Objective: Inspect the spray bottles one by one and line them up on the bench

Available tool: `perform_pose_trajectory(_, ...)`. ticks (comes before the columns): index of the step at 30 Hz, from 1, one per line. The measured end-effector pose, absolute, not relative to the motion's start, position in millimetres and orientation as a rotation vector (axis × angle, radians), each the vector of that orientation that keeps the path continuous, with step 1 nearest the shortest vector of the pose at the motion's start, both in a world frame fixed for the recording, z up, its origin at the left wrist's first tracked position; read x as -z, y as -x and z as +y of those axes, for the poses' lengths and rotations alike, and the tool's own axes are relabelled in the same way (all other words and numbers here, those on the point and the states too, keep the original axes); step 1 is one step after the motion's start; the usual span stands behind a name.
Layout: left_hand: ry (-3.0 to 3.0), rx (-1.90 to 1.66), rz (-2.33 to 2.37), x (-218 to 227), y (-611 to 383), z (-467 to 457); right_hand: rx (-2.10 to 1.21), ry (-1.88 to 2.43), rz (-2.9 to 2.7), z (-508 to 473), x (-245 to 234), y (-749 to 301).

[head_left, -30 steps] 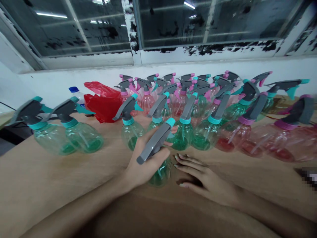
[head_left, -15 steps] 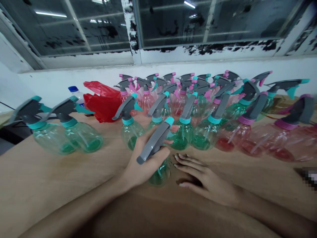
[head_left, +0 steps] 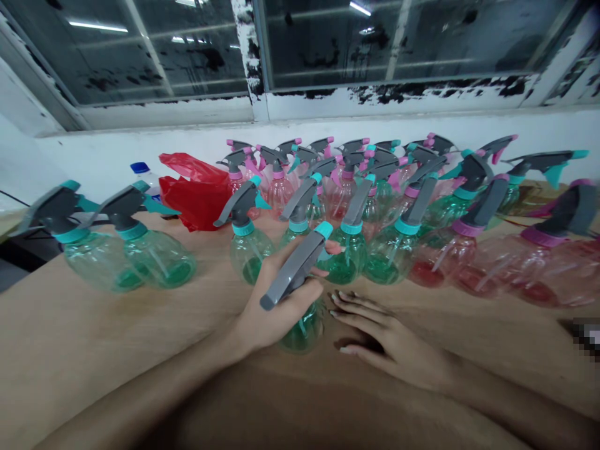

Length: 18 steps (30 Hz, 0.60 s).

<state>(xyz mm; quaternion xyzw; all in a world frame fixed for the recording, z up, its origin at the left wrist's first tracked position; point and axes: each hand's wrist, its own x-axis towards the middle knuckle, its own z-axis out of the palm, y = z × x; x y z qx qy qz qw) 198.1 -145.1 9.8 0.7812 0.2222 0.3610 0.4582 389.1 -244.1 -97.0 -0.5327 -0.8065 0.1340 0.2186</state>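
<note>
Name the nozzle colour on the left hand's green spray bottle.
The nozzle is turquoise; head view shows it.

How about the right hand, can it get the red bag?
Probably not easily: the left hand, gripping a green bottle, is between the right hand and the red bag.

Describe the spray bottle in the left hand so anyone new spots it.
Below the dark windows is a brown table crowded with green and pink spray bottles. In front of the green ones, near the middle, find a see-through green bottle with a grey head and turquoise nozzle tip. Unlike its lookalikes, it is gripped by the left hand.
</note>
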Motion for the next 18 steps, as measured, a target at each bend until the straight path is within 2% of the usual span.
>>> perform_pose_trajectory(18, -1.942, -0.857, 0.644, -10.9, -196.9, -146.7, -0.376, 1.457, -2.220, -244.1, 96.0, -388.8)
